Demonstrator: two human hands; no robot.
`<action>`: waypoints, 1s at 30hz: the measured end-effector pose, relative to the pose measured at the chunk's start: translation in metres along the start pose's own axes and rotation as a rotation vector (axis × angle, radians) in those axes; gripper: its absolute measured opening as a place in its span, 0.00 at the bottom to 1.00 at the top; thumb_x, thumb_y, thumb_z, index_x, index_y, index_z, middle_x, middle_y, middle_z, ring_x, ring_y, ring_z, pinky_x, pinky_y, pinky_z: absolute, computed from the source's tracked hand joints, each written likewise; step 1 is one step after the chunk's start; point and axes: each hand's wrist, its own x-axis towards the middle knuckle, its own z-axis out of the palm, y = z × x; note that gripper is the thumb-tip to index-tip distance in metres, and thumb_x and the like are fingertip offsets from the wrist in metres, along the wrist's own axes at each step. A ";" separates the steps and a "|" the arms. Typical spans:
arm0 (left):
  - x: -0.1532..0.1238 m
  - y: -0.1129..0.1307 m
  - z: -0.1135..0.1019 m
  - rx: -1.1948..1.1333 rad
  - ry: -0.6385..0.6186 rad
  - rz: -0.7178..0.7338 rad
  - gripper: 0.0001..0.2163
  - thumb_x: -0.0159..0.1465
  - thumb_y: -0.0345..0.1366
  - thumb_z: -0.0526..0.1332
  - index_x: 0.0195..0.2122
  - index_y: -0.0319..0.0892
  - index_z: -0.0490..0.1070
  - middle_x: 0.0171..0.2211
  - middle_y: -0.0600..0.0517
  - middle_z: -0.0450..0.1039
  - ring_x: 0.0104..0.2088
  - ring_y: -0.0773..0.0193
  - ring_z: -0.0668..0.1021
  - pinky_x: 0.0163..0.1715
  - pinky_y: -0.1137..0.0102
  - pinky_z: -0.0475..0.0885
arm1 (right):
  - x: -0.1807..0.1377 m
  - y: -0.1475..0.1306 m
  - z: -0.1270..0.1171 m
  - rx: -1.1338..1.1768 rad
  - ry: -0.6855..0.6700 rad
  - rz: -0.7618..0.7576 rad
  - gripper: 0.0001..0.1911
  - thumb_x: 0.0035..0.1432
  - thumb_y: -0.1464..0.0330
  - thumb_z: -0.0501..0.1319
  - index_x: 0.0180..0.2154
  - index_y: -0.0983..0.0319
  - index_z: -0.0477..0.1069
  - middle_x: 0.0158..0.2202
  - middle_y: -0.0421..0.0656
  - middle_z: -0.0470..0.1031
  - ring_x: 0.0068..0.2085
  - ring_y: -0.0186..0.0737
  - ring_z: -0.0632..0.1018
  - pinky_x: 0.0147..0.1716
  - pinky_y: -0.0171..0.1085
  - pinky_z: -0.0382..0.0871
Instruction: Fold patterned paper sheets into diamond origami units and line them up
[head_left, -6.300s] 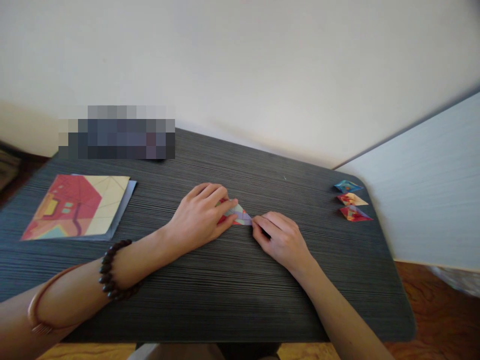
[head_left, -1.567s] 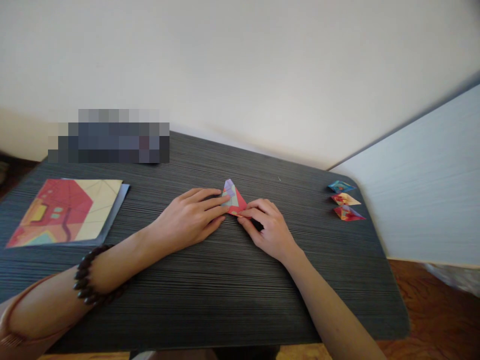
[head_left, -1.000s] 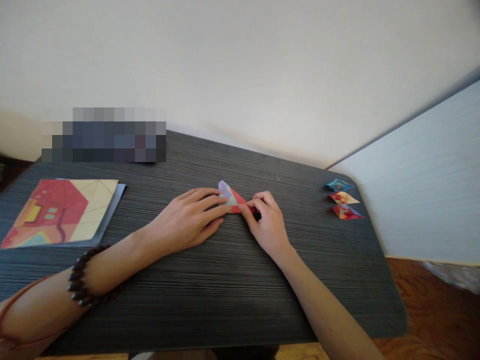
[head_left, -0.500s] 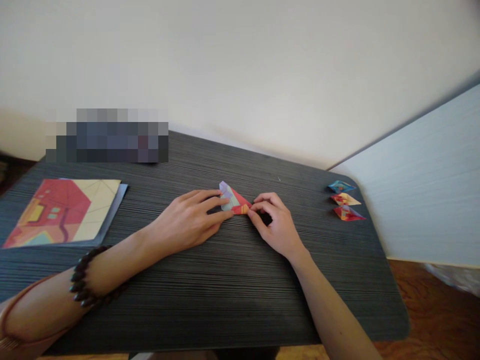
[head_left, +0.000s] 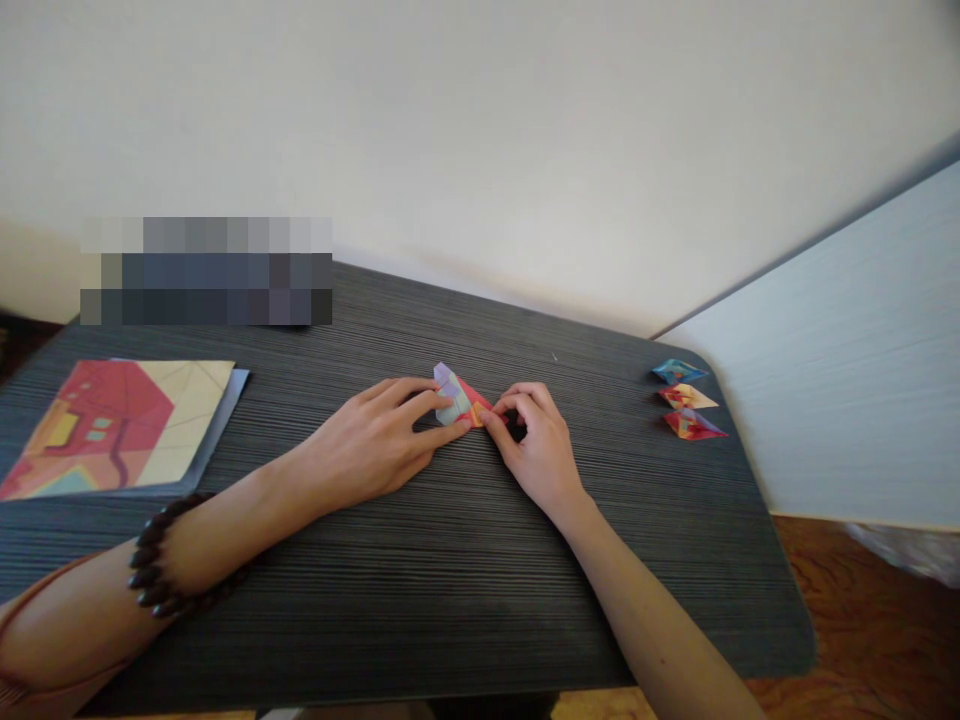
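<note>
A small folded piece of coloured paper [head_left: 457, 398], red, lilac and pale green, lies in the middle of the dark striped table [head_left: 420, 600]. My left hand [head_left: 379, 440] rests flat beside it, fingers stretched out and pressing its left part down. My right hand [head_left: 534, 440] has its fingers curled, pinching the paper's red right corner and folding it inward. The paper's lower edge is hidden under my fingertips.
A stack of square patterned sheets [head_left: 120, 425] lies at the table's left. Three small folded paper pieces [head_left: 686, 398] sit in a column near the right edge. A pale wall runs behind, a light panel [head_left: 847, 370] stands right, and a blurred-out patch [head_left: 206, 270] lies back left.
The folded paper was turned from lying sideways to pointing away from me. My right hand's fingers have pushed its red right corner in toward the centre; my left hand stayed pressing.
</note>
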 end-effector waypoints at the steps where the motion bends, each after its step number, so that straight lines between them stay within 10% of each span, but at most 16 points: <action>1: 0.000 0.000 0.000 -0.001 0.001 -0.001 0.20 0.64 0.32 0.55 0.57 0.51 0.63 0.50 0.46 0.68 0.53 0.50 0.69 0.50 0.54 0.70 | 0.000 0.000 0.000 -0.001 -0.001 0.002 0.09 0.59 0.62 0.59 0.33 0.59 0.70 0.38 0.44 0.69 0.40 0.40 0.72 0.39 0.41 0.68; 30: 0.000 0.011 -0.004 -0.004 0.006 -0.077 0.16 0.65 0.35 0.53 0.53 0.48 0.68 0.49 0.44 0.67 0.55 0.51 0.68 0.51 0.56 0.69 | 0.001 -0.002 0.000 -0.024 -0.033 0.027 0.09 0.58 0.60 0.60 0.34 0.59 0.71 0.39 0.43 0.69 0.41 0.40 0.72 0.41 0.41 0.67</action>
